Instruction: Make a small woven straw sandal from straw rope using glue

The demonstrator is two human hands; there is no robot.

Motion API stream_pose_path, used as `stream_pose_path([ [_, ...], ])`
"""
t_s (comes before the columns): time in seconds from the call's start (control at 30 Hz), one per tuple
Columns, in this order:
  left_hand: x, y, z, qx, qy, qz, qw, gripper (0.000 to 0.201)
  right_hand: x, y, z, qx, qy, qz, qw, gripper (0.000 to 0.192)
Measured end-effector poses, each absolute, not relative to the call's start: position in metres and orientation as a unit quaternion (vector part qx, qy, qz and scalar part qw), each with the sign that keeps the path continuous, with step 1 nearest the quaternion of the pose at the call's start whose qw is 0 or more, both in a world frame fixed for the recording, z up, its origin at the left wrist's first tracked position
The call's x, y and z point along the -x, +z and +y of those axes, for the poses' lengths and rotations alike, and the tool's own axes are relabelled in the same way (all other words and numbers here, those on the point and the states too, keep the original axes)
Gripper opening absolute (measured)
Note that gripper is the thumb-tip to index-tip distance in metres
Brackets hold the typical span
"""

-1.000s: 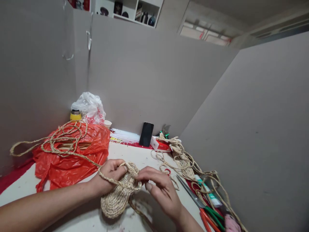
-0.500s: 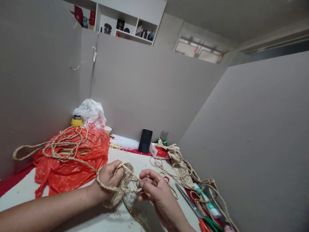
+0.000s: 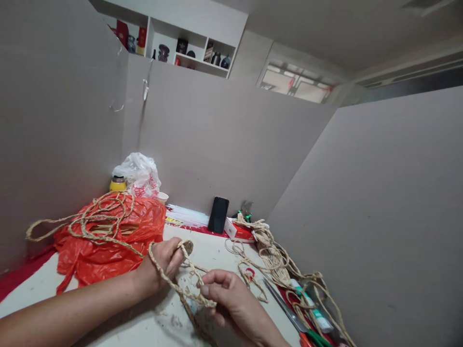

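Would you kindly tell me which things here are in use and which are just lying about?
In use: left hand, right hand, straw rope, woven straw piece.
Lying about: red bag, phone, scissors, white bag, yellow jar.

Braided straw rope [image 3: 177, 284], pale tan and coarse, runs taut from a loose coil on the red bag near the table's left edge, over the left wrist, to the near edge. A small woven straw piece [image 3: 186, 248], made of the same braid, is tilted on edge near the table's middle, only its rounded upper end visible.
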State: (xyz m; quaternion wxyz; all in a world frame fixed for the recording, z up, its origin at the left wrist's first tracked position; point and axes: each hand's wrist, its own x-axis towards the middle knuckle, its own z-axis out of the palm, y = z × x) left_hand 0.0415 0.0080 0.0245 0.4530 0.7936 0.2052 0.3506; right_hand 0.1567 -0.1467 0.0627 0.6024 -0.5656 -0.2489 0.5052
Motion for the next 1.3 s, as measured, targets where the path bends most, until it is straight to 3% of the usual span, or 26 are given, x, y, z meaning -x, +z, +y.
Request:
stream_pose_path([
  [0.1, -0.044, 0.027, 0.005, -0.796, 0.33, 0.187, 0.471, 0.027, -0.173, 0.057, -0.146, 0.603, 0.434, -0.329, 0.582, 0.029],
  [0.23, -0.047, 0.033, -0.001, -0.735, 0.247, 0.151, 0.613, 0.029, -0.188, 0.05, -0.145, 0.617, 0.379, -0.381, 0.574, 0.029],
  [0.47, -0.047, 0.042, -0.007, -0.625, 0.184, 0.142, 0.745, 0.033, -0.186, 0.059, -0.144, 0.6, 0.376, -0.382, 0.594, 0.027],
  [0.83, -0.048, 0.037, -0.01, -0.582, 0.193, 0.137, 0.778, 0.032, -0.185, 0.053, -0.144, 0.582, 0.389, -0.372, 0.61, 0.029],
  [1.0, -0.048, 0.041, -0.013, -0.565, 0.201, 0.135, 0.789, 0.033, -0.185, 0.054, -0.143, 0.519, 0.431, -0.352, 0.648, 0.041],
  [1.3, -0.045, 0.047, -0.019, -0.555, 0.196, 0.143, 0.796, 0.032, -0.194, 0.046, -0.138, 0.536, 0.487, -0.31, 0.616, 0.034],
])
